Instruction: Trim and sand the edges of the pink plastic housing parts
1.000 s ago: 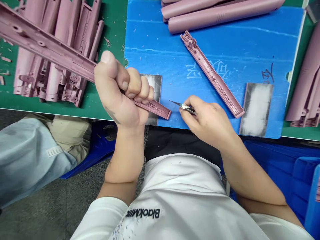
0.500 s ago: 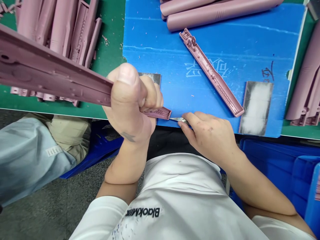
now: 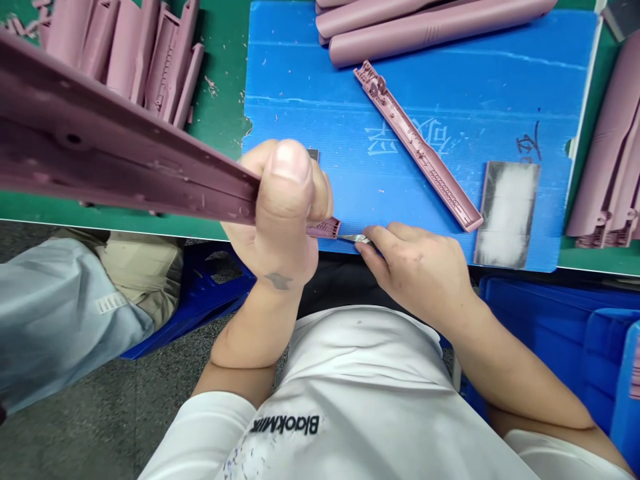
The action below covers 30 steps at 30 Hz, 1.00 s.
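My left hand point(image 3: 285, 207) is wrapped round a long pink plastic shell point(image 3: 150, 163), whose far end rises toward the camera at the left. The shell's ribbed inner end pokes out past my fingers. Closed in a pinch, my right hand point(image 3: 420, 267) grips a small knife point(image 3: 353, 238) with a thin metal blade. Its tip meets or nearly meets the end of the shell; contact is too small to tell. Another pink half shell point(image 3: 420, 147) lies open side up on the blue board point(image 3: 310, 87), beyond my right hand.
A dark block with a white dusty face point(image 3: 507, 213) lies at the board's right. Pink shells point(image 3: 440, 30) lie at the back, with more stacked left point(image 3: 125, 53) and right point(image 3: 607, 153) on the green table point(image 3: 220, 40). A person's leg point(image 3: 65, 313) is at the left.
My left hand has shifted right and rolled slightly, tilting the shell so its raised end looks larger and covers more of the left stack. The knife and right hand stay nearly in place.
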Each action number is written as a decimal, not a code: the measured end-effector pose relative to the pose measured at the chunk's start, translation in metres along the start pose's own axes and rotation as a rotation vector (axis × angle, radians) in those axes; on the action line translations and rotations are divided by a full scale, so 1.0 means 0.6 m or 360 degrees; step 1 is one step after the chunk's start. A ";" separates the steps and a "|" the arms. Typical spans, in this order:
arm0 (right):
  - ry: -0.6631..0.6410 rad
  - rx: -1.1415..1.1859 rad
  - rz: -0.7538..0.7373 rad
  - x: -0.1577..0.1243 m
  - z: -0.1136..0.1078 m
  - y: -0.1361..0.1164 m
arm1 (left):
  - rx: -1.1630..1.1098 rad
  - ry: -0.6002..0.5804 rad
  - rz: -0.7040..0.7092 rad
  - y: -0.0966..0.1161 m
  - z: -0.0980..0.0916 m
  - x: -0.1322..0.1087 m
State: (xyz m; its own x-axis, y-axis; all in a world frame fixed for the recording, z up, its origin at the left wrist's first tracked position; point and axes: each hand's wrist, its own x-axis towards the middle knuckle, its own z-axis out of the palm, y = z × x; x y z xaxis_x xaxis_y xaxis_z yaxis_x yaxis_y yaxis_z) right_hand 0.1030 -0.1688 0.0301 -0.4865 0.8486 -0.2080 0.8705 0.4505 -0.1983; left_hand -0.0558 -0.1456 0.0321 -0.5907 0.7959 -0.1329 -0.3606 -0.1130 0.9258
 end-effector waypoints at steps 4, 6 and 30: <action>0.0108 0.0100 0.0141 0.004 0.006 0.017 | 0.0008 -0.0010 0.0064 -0.004 0.003 0.002; 0.0128 0.0258 0.0133 0.011 0.010 0.022 | 0.0039 -0.0048 0.0070 0.000 0.007 0.004; 0.0351 0.0099 0.0500 0.017 -0.036 0.163 | -0.0195 -0.0424 0.0094 0.030 -0.014 0.046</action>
State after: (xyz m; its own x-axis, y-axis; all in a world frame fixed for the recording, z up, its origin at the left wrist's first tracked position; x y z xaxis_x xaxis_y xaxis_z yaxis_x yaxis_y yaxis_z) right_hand 0.1846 -0.1102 0.0293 -0.1634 0.9848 -0.0584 0.9650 0.1473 -0.2168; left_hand -0.0848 -0.1310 0.0422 -0.4089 0.9120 0.0324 -0.4254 -0.2219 0.8774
